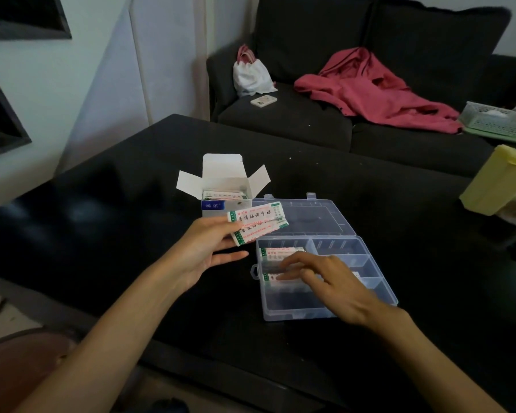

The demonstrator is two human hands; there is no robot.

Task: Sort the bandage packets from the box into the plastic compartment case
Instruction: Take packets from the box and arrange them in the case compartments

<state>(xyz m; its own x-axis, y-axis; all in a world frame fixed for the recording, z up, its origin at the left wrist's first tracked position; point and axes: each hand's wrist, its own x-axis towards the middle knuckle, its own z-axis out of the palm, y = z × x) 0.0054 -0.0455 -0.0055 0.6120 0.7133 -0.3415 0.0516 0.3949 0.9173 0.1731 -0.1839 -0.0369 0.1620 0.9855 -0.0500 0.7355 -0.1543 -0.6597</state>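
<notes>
On a dark table (pixel 131 204), a small white cardboard box (pixel 221 186) stands toward the left with its top flaps open; more bandage packets show inside it. Just in front of the box, the person's left hand (pixel 209 248) pinches a small fan of bandage packets (pixel 258 223) between thumb and fingers, holding them above the table. These are narrow white paper strips with green ends and red printing. To the right lies a clear plastic compartment case (pixel 379 281), its lid folded back flat behind it. Packets (pixel 280 253) already lie in its left compartments. The right hand (pixel 325 281) rests over those compartments, fingers loosely extended and pressing on a packet there; whether it grips anything cannot be told.

The step in hand appears to be settling packets into a compartment. The next move likely calls for passing another packet from the left hand and laying it flat alongside the others.
</notes>
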